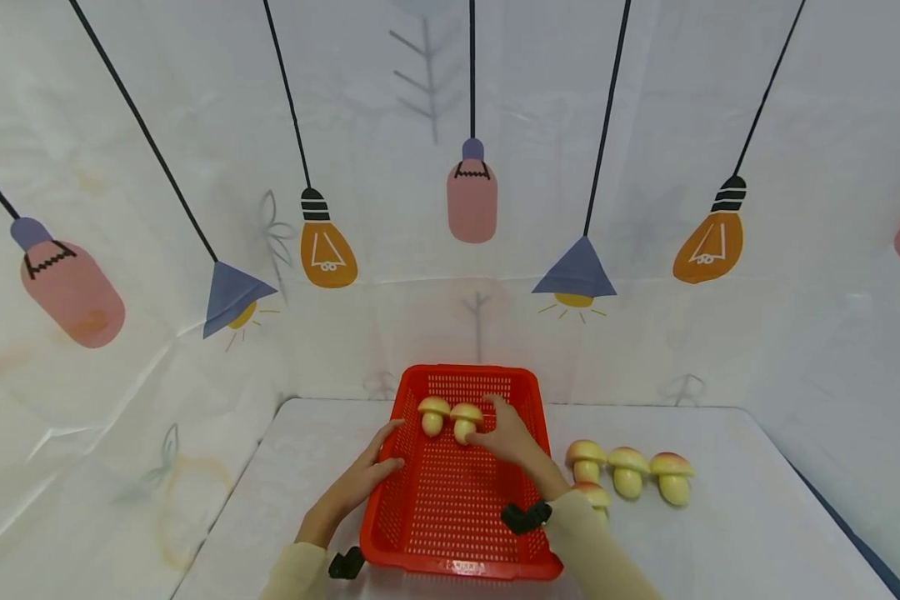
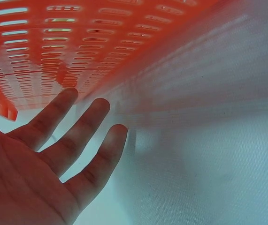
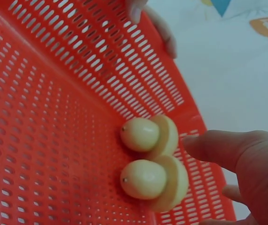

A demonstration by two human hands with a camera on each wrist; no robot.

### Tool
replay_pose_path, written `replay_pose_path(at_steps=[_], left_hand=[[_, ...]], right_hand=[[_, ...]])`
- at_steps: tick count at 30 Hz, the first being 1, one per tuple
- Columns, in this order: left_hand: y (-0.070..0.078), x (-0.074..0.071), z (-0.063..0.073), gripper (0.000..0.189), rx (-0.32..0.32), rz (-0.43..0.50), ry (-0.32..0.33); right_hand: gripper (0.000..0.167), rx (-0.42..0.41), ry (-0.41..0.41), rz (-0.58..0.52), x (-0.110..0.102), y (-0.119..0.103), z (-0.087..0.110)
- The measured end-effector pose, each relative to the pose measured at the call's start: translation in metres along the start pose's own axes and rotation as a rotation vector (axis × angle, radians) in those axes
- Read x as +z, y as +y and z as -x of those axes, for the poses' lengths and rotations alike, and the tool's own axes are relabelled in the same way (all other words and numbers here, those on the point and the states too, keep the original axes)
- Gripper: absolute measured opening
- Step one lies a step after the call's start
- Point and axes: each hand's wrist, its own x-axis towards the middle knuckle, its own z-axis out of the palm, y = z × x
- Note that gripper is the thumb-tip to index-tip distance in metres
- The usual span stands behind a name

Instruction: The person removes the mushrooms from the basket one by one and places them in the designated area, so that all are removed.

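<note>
Two toy mushrooms with pale stems, a left mushroom (image 1: 432, 419) and a right mushroom (image 1: 465, 423), lie side by side at the far end of a red perforated basket (image 1: 457, 500). My left hand (image 1: 367, 471) holds the basket's left rim, its thumb inside and a finger outside. In the left wrist view the other fingers (image 2: 96, 159) stretch out loosely beside the basket's outer wall. My right hand (image 1: 508, 433) reaches into the basket with thumb and fingers spread around the right mushroom. The right wrist view shows a gap between a fingertip (image 3: 190, 143) and the caps.
Right of the basket, several more mushrooms (image 1: 628, 472) lie on the white table (image 1: 720, 542), one partly hidden by the right forearm. Behind the table hangs a pale sheet (image 1: 630, 358) printed with lamps.
</note>
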Motion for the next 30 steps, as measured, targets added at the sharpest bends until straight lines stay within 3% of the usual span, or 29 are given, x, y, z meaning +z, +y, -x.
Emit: replay_pose_path(at_steps=[10,16,23,30], left_hand=[[0.0,0.0,-0.001,0.067,-0.001,-0.001,0.003],[0.0,0.0,-0.001,0.067,0.004,-0.006,0.002],[0.001,0.001,0.0,0.066,0.007,-0.008,-0.002],[0.001,0.001,0.001,0.067,0.004,-0.01,-0.001]], right_hand=[[0.072,0.063,0.031,0.036,0.007,0.0,-0.018],[0.075,0.016,-0.055,0.097,0.009,0.002,-0.02],[0.067,-0.036,-0.152,0.141,0.012,0.005,-0.018],[0.055,-0.047,-0.159,0.158,0.012,0.002,-0.016]])
